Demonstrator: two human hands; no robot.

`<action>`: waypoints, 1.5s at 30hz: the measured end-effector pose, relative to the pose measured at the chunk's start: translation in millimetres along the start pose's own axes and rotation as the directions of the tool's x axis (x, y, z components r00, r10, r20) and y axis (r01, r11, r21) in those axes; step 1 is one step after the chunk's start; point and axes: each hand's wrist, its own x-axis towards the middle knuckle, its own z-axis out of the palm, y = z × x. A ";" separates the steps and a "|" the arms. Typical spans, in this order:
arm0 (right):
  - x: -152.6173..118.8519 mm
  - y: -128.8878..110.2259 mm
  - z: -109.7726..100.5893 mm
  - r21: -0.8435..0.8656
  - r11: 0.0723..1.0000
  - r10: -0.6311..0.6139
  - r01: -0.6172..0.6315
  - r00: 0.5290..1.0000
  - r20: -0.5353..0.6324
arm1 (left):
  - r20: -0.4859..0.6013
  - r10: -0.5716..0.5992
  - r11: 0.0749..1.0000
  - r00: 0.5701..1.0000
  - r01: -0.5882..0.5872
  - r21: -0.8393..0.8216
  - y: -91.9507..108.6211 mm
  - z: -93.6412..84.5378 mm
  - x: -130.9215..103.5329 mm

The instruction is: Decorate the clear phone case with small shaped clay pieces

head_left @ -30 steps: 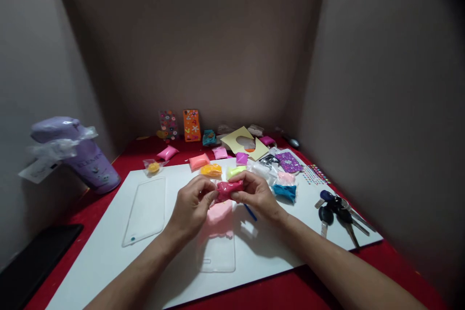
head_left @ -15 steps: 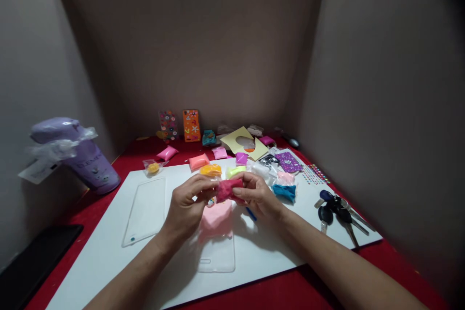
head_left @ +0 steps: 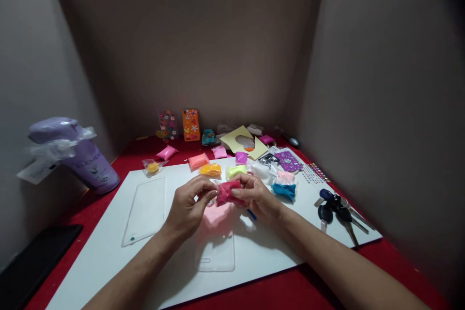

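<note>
A small clear packet of dark pink clay (head_left: 228,193) is held between my two hands above the white board (head_left: 98,261). My left hand (head_left: 191,202) pinches its left end. The fingers and thumb of my right hand (head_left: 256,196) grip its right side. Beneath them is a clear phone case (head_left: 217,261) with pale pink clay (head_left: 217,220) covering its upper part. A short blue stick-like piece (head_left: 251,214) lies under my right hand, partly hidden. Another clear phone case (head_left: 145,210) lies flat to the left.
Several clay packets, among them orange (head_left: 210,170) and teal (head_left: 284,192), lie behind my hands. Keys (head_left: 337,210) and gem stickers (head_left: 314,173) are on the right. Decorated phone cases (head_left: 191,125) stand at the back. A purple wrapped item (head_left: 83,155) stands left, near a black slab (head_left: 39,256).
The left fingers have shifted slightly at the packet's left end, and the thumb now presses nearer to it. The right hand keeps its hold in nearly the same place.
</note>
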 end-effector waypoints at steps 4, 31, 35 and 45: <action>2.2 -2.0 -4.3 0.022 1.000 -0.015 0.015 1.000 -0.020 | 0.081 -0.026 0.996 0.996 0.033 -0.085 -3.9 -1.5 -1.2; 1.6 0.9 -6.8 0.016 1.000 0.009 -0.009 1.000 -0.008 | 0.185 0.198 0.935 0.963 -0.242 0.259 -4.0 -4.2 -2.3; 0.6 0.1 -4.7 0.011 1.000 0.024 -0.024 1.000 0.003 | 0.202 0.192 0.911 0.960 -0.251 0.326 -1.3 -3.5 -0.8; 1.0 3.6 -5.5 -0.008 0.999 -0.037 0.036 0.999 -0.037 | 0.078 -0.044 0.999 0.996 0.044 0.003 -2.9 -1.4 0.0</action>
